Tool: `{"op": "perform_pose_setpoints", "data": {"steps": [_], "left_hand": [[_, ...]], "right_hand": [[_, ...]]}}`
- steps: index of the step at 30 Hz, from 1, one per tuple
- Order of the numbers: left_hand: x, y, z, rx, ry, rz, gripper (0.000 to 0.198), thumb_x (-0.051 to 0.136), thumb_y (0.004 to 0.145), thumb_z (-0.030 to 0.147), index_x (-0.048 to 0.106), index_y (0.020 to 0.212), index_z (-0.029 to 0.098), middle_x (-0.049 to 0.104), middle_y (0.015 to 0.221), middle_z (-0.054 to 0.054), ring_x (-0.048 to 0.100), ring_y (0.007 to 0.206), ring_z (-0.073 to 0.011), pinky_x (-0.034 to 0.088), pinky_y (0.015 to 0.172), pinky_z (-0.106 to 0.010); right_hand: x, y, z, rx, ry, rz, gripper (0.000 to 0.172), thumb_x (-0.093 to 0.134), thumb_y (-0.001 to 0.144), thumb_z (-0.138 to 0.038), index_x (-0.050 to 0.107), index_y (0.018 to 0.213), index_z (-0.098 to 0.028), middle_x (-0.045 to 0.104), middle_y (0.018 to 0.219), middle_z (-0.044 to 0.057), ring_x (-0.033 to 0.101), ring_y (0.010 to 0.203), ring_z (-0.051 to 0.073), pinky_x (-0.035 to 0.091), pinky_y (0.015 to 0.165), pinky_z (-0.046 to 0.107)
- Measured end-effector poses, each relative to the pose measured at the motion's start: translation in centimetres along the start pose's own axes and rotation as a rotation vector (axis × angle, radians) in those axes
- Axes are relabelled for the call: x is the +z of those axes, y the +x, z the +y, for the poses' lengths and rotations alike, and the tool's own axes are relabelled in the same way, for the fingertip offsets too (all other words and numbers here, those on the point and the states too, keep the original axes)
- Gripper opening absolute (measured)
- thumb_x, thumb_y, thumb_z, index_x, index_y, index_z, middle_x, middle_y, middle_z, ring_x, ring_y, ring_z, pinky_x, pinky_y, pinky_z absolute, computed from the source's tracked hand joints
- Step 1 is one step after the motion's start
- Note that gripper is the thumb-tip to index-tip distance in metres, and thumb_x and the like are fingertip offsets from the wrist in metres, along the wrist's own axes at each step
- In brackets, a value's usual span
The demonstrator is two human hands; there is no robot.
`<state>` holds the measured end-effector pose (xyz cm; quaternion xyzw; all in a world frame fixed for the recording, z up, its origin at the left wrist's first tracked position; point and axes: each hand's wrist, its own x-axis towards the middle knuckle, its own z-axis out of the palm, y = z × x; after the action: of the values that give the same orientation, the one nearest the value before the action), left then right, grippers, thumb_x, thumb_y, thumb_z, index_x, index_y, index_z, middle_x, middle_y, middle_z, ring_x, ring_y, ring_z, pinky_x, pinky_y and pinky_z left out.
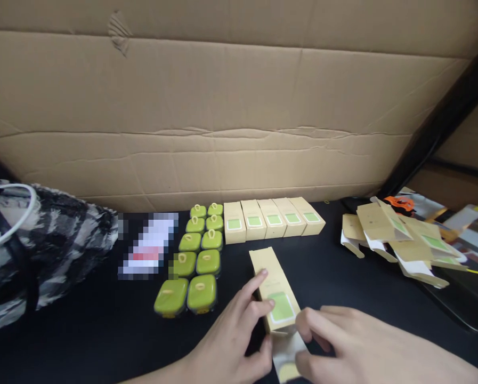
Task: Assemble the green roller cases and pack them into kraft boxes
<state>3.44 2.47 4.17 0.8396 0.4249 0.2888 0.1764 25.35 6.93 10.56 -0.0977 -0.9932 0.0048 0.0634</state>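
A tan cardboard box with a green label lies on the black table in front of me, its near end open. My left hand holds it from the left, with two fingers on its top face and the thumb low by the open end. My right hand is at the near right corner, fingers bent around the end flap, which hangs out pale side up. What lies inside the box is hidden. Left of it, small green-lidded containers with yellow loops stand in two columns.
Several similar boxes stand in a row at the back. Flattened, unfolded cartons are piled at right, near an orange object. A blurred-out flat item and a checked fabric bag are at left. A cardboard wall rises behind.
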Motion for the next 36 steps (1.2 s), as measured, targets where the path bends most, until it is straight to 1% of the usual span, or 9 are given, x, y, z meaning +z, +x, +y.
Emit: {"op": "perform_pose_setpoints", "data": {"steps": [6, 12, 19, 23, 27, 30, 32, 34, 36], "left_hand": [[-0.7, 0.1, 0.2, -0.043, -0.045, -0.023, 0.046, 0.048, 0.078, 0.007, 0.03, 0.115, 0.026, 0.027, 0.15, -0.017, 0.033, 0.138, -0.0275, 0.042, 0.104, -0.048], [-0.5, 0.1, 0.1, -0.065, -0.066, -0.033, 0.059, 0.061, 0.071, 0.012, 0.027, 0.117, 0.027, 0.025, 0.151, -0.018, 0.033, 0.137, -0.0307, 0.042, 0.103, -0.051], [-0.4, 0.0, 0.1, -0.054, -0.017, -0.018, 0.055, 0.063, 0.075, 0.016, 0.029, 0.118, 0.026, 0.028, 0.151, -0.02, 0.038, 0.135, -0.0289, 0.045, 0.102, -0.046], [-0.7, 0.1, 0.2, -0.022, 0.018, -0.023, 0.037, 0.051, 0.086, 0.015, 0.034, 0.117, 0.025, 0.03, 0.151, -0.018, 0.039, 0.135, -0.0243, 0.045, 0.103, -0.041], [-0.8, 0.2, 0.2, 0.017, 0.074, -0.018, 0.034, 0.046, 0.09, 0.015, 0.036, 0.121, 0.024, 0.03, 0.151, -0.019, 0.042, 0.133, -0.0253, 0.046, 0.102, -0.04], [-0.2, -0.1, 0.0, 0.064, 0.131, 0.099, 0.038, 0.044, 0.09, 0.018, 0.03, 0.125, 0.022, 0.04, 0.145, -0.023, 0.057, 0.119, -0.0262, 0.054, 0.09, -0.038], [0.5, -0.4, -0.3, 0.163, 0.157, 0.239, 0.04, 0.043, 0.092, 0.026, 0.025, 0.128, 0.023, 0.053, 0.135, -0.022, 0.07, 0.096, -0.0246, 0.059, 0.073, -0.034], [1.3, -0.5, -0.7, 0.306, 0.166, 0.313, 0.038, 0.035, 0.096, 0.032, 0.021, 0.131, 0.03, 0.068, 0.117, -0.014, 0.073, 0.07, -0.0188, 0.057, 0.058, -0.028], [1.7, -0.4, -0.9, 0.387, 0.138, 0.311, 0.036, 0.022, 0.099, 0.033, 0.016, 0.135, 0.032, 0.077, 0.089, -0.003, 0.069, 0.052, -0.0144, 0.053, 0.05, -0.024]], "right_hand": [[0.2, -0.1, 0.5, 0.014, -0.038, -0.003, 0.01, 0.051, 0.09, -0.014, 0.057, 0.084, -0.02, 0.055, 0.083, 0.0, 0.053, 0.064, 0.014, 0.044, 0.056, 0.026], [0.2, -0.2, 0.9, -0.016, 0.005, 0.006, 0.022, 0.039, 0.097, -0.014, 0.055, 0.112, -0.017, 0.057, 0.084, 0.001, 0.055, 0.067, 0.015, 0.046, 0.06, 0.027], [0.2, -0.1, 0.8, -0.014, 0.026, 0.01, 0.019, 0.041, 0.097, -0.016, 0.058, 0.105, -0.018, 0.058, 0.081, 0.001, 0.055, 0.065, 0.015, 0.045, 0.058, 0.028], [0.7, 0.2, 1.2, 0.107, 0.085, 0.103, 0.021, 0.038, 0.098, -0.018, 0.053, 0.112, -0.017, 0.059, 0.087, 0.004, 0.059, 0.071, 0.016, 0.048, 0.064, 0.028], [1.3, 0.4, 1.5, 0.21, 0.128, 0.118, 0.022, 0.041, 0.098, -0.027, 0.049, 0.116, -0.017, 0.061, 0.086, 0.003, 0.062, 0.069, 0.017, 0.047, 0.059, 0.028], [1.5, 0.5, 1.8, 0.212, 0.129, 0.09, 0.02, 0.039, 0.099, -0.026, 0.052, 0.111, -0.018, 0.061, 0.078, 0.001, 0.06, 0.063, 0.017, 0.045, 0.054, 0.028], [1.6, 0.7, 2.0, 0.204, 0.124, 0.116, 0.023, 0.036, 0.1, -0.025, 0.052, 0.115, -0.017, 0.062, 0.08, 0.002, 0.062, 0.065, 0.017, 0.046, 0.057, 0.027], [1.9, 1.3, 2.1, 0.184, 0.113, 0.151, 0.026, 0.034, 0.1, -0.025, 0.051, 0.117, -0.016, 0.063, 0.082, 0.004, 0.063, 0.069, 0.017, 0.048, 0.061, 0.027], [2.2, 2.1, 2.1, 0.161, 0.096, 0.187, 0.027, 0.033, 0.101, -0.026, 0.051, 0.118, -0.015, 0.064, 0.081, 0.004, 0.063, 0.069, 0.017, 0.048, 0.062, 0.028]]}}
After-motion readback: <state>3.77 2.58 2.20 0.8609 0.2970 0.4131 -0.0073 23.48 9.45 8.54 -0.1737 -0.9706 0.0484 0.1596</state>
